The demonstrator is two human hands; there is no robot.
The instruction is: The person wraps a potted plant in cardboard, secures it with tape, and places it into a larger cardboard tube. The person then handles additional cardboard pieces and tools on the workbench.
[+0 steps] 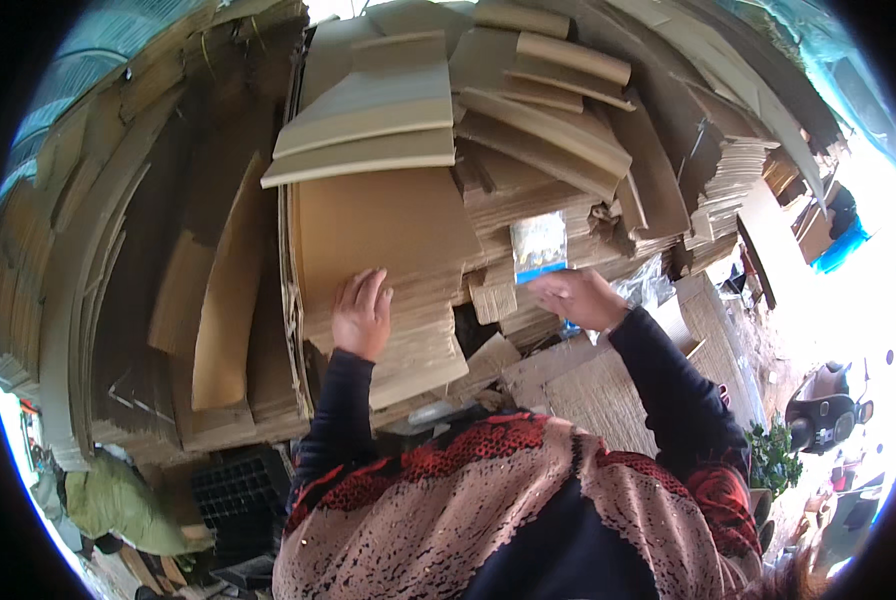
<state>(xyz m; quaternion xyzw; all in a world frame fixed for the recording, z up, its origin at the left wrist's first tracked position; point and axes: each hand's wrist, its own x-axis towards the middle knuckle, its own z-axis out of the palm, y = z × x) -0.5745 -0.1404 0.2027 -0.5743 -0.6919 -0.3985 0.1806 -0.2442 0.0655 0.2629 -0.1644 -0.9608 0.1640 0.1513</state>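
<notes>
My left hand (362, 313) rests with its fingers apart on the front part of a brown cardboard sheet (388, 225), which lies on a cardboard stack. My right hand (579, 296) is at the lower edge of a clear plastic bag with a blue band (539, 244); the bag holds small items too unclear to name. Its fingers are blurred, and whether they grip the bag cannot be told. Beyond the sheet lie folded cardboard pieces (365, 154). More bent cardboard pieces (545, 135) are piled to their right.
Tall cardboard stacks (133, 262) stand at the left. More layered cardboard (733, 180) is at the right. A crumpled clear plastic bag (643, 281) lies beside my right wrist. Black plastic cell trays (238, 487) are at lower left, a green plant (772, 457) at lower right.
</notes>
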